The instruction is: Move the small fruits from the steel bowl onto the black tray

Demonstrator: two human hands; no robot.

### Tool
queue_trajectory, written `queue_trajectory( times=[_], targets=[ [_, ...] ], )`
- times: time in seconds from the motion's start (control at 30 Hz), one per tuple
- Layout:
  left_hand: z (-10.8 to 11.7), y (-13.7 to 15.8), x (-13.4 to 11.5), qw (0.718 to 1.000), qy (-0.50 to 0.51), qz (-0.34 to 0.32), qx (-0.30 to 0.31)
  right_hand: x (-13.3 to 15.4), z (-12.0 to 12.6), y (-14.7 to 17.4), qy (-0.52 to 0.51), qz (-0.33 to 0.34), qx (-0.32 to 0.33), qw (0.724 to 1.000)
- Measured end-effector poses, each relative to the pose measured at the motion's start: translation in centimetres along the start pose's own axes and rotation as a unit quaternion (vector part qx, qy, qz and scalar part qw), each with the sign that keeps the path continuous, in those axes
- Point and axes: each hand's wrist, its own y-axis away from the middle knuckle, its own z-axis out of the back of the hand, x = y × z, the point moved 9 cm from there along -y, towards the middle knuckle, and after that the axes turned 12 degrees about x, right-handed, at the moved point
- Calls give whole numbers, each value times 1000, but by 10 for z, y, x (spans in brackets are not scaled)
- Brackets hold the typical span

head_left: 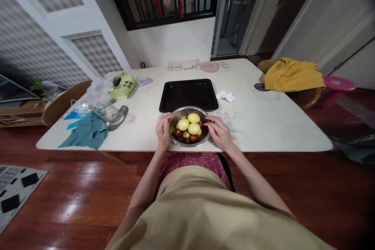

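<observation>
A round stainless steel bowl (190,142) stands at the near edge of the white table, before my body. Several smooth yellow lemon-like fruits (193,128) lie in it, among smaller shiny dark red round fruits (193,138) whose kind I cannot make out. My left hand (163,131) holds the bowl's left side, fingers along the rim and thumb beside it. On the opposite side, my right hand (219,131) grips the rim, its fingertips reaching over the edge close to a red fruit. Just beyond the bowl lies a black rectangular baking tray (189,93).
Crumpled white tissue (225,96) lies right of the tray. At the table's left are a teal cloth (88,131), clear plastic packaging (113,115) and a green cap-like item (124,86). Yellow fabric (293,75) drapes a chair at right, near a pink stool (338,83).
</observation>
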Motion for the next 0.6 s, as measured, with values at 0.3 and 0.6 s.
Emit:
queue_trajectory(
  times=[0.3,0.6],
  targets=[
    [-1,-1,3,1000,14,10,10,2,3,0,0,4,-16,1000],
    [-2,0,6,1000,25,12,12,-4,7,1,-4,-39,-36,999]
  ],
)
